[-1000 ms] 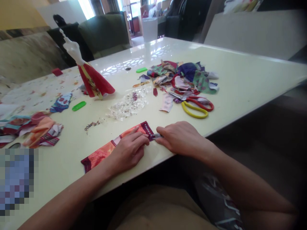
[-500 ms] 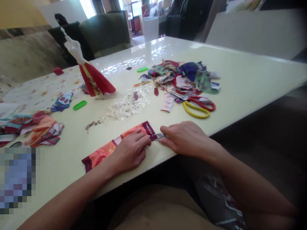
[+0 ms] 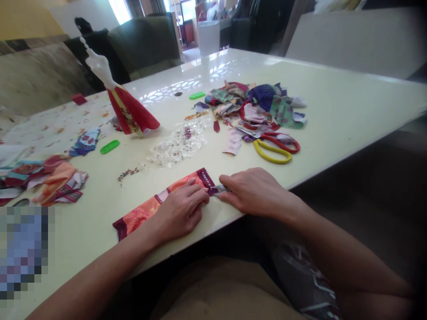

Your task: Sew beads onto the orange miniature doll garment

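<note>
As the view tipped down over the glossy cream tabletop (image 3: 336, 89), both hands were busy at its near edge, and all the action was on one long, flat strip of orange-and-maroon patterned fabric (image 3: 156, 204), lying on the table with a beaded maroon band at its far end. The left hand (image 3: 178, 212) was closed down over that strip, fingers curled and pinching its end against the table. The right hand (image 3: 256, 191) came in from the other side, fingers curled tight around a small silvery sliver (image 3: 218, 190), too small to tell exactly what it was, right up against the fabric's end.

How far along? A white plastic figure (image 3: 98, 66) already looked dressed, standing in a stiff red cone skirt (image 3: 131, 113) with gold trim. Plenty looked unused, though: a big, crumpled heap of printed cotton scraps (image 3: 253, 104) sat across the table, and a smaller heap of orange and teal offcuts (image 3: 55, 184) lay to the left. Between them were a crinkled clear plastic sheet (image 3: 176, 144) dusted with glitter and a pair of yellow-and-red-handled scissors (image 3: 273, 149), lying closed.
</note>
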The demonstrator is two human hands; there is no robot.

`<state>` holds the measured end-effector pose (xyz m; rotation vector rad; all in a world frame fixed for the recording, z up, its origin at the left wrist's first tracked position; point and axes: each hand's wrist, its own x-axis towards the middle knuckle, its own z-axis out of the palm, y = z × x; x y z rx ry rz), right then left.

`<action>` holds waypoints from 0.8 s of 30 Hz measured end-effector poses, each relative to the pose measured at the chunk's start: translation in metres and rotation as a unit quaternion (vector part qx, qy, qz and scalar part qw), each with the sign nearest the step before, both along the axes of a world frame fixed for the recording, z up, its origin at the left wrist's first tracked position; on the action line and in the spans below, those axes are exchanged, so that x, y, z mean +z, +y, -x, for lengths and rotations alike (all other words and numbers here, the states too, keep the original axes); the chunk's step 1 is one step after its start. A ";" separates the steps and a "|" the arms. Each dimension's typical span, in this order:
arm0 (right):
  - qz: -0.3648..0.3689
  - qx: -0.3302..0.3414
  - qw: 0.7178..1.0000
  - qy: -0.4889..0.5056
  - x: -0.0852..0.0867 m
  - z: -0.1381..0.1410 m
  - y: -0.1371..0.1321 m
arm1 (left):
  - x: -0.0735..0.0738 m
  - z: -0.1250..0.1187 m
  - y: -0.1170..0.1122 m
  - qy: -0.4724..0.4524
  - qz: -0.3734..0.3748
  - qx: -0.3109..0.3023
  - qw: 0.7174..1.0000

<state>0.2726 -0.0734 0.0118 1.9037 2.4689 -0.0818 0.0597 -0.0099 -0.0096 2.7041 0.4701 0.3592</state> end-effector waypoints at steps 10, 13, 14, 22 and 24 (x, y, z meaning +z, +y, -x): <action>-0.001 -0.002 1.000 -0.006 0.001 0.002 0.001 | -0.002 0.000 -0.001 -0.028 -0.016 -0.012 0.999; 0.000 -0.001 1.000 -0.004 0.001 0.002 0.001 | -0.002 -0.004 0.000 -0.027 -0.020 -0.021 0.999; -0.001 -0.001 1.000 -0.004 0.001 0.002 0.001 | -0.003 -0.005 0.001 -0.023 -0.022 -0.024 0.999; 0.002 0.002 1.000 -0.010 0.000 0.001 0.001 | 0.000 -0.011 0.006 0.022 -0.049 -0.054 0.997; 0.002 0.003 1.000 -0.011 0.000 -0.001 0.000 | 0.001 -0.011 0.005 0.046 -0.055 -0.055 0.996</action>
